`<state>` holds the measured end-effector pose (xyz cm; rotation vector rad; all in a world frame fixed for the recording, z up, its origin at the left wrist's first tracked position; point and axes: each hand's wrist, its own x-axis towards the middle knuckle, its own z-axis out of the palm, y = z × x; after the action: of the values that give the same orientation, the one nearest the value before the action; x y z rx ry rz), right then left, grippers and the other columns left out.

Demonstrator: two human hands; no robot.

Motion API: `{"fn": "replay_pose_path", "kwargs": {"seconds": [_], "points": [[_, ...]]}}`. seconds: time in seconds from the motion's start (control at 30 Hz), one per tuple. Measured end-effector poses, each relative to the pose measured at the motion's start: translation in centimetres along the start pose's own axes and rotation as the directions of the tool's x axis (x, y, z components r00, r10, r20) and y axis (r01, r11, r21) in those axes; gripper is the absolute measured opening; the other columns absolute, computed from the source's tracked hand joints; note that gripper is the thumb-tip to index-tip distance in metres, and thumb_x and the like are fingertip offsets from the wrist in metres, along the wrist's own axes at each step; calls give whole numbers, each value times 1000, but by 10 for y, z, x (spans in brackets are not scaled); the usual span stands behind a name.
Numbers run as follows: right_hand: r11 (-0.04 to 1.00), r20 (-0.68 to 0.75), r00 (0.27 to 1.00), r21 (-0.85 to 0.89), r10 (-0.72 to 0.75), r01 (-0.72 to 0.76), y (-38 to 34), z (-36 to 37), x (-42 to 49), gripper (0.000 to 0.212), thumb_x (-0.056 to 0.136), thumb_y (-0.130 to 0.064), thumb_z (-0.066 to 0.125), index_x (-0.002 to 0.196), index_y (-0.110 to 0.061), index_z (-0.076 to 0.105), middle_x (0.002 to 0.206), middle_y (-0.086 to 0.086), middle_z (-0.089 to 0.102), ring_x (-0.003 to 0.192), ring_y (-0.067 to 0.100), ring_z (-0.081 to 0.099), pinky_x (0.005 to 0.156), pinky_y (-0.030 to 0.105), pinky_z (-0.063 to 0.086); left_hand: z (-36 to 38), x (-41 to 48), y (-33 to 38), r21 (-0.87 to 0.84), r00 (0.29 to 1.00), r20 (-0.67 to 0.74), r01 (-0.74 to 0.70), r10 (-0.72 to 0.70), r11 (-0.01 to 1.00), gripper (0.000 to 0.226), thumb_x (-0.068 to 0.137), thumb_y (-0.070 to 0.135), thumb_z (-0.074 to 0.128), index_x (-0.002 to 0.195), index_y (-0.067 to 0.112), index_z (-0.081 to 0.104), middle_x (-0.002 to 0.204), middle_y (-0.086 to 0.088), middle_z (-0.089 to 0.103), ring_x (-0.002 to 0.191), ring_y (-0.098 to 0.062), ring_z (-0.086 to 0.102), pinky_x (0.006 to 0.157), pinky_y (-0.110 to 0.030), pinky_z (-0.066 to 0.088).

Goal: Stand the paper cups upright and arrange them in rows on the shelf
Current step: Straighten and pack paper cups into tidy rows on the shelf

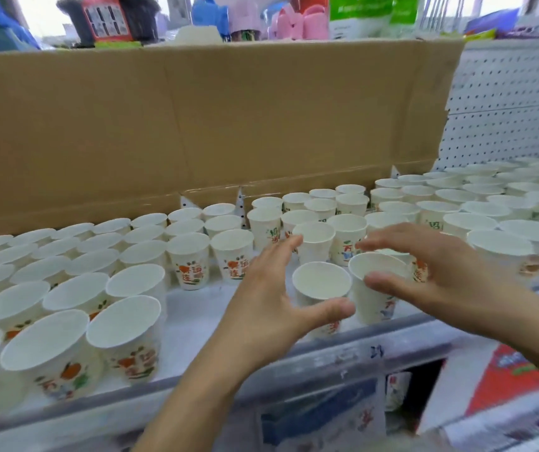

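Two upright cups (322,282) stand between the hands: left hand (271,301) spread open at nine o'clock, right hand (424,272) (nearer, thumb touching) loosely cupping at three.

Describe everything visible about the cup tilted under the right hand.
The tilted paper cup is white, empty, with a rolled rim and red and blue print low on its wall. It leans left, toward the upright cup beside it, near the front edge of the shelf. The right hand arches over it, thumb against its rim, fingers spread above; the grip does not look closed.
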<state>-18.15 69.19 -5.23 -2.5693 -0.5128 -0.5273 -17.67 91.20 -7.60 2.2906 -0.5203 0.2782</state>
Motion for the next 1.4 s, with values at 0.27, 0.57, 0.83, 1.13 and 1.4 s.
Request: {"fn": "replay_pose_path", "kwargs": {"seconds": [0.27, 0.57, 0.83, 1.13, 1.4], "points": [[972, 110, 988, -222, 105, -79, 8, 15, 7, 67, 83, -60, 55, 142, -34, 38, 145, -8, 43, 133, 13, 34, 105, 30, 31, 7, 16, 3, 300, 999, 8, 49, -54, 953, 74, 73, 61, 69, 138, 35, 46, 144, 14, 45, 131, -8, 36, 107, -34, 29], [986, 109, 994, -169, 9, 10, -16, 41, 32, 66, 81, -56, 58, 140, -33, 38, 129, -8, 47, 123, 12, 38, 96, 30, 38, -72, 13, -41, 643, 984, 54, 98, -172, 760, 68, 75, 65, 63, 135, 37, 47, 131, 12, 51, 118, -12, 45, 102, -34, 28], [990, 109, 984, -8, -138, 140, -68, 92, 72, 72, 80, -61, 60, 140, -26, 40, 134, -4, 50, 125, 14, 40, 99, 30, 38, -98, 19, -52, 736, 975, 80, 83, -208, 672, 74, 74, 63, 66, 137, 31, 44, 137, 11, 51, 124, -13, 46, 103, -33, 25], [989, 21, 989, 34, -145, 145, -74, 117, 82, 80, 76, -65, 63, 140, -23, 39, 128, 0, 52, 119, 17, 44, 94, 31, 40, -108, 13, -60, 715, 974, 77, 93, -211, 693, 71, 76, 52, 71, 136, 34, 38, 138, 15, 48, 123, -11, 42, 103, -33, 23], [981, 32, 981, -8, -194, 194, -70, 106, 70, 87, 77, -73, 48, 148, -27, 26, 140, -7, 41, 127, 12, 32, 101, 29, 33, -100, 6, -53, 662, 992, -17, 104, -123, 742, 76, 73, 63, 66, 139, 39, 36, 141, 16, 42, 131, -7, 33, 108, -33, 18]]}}
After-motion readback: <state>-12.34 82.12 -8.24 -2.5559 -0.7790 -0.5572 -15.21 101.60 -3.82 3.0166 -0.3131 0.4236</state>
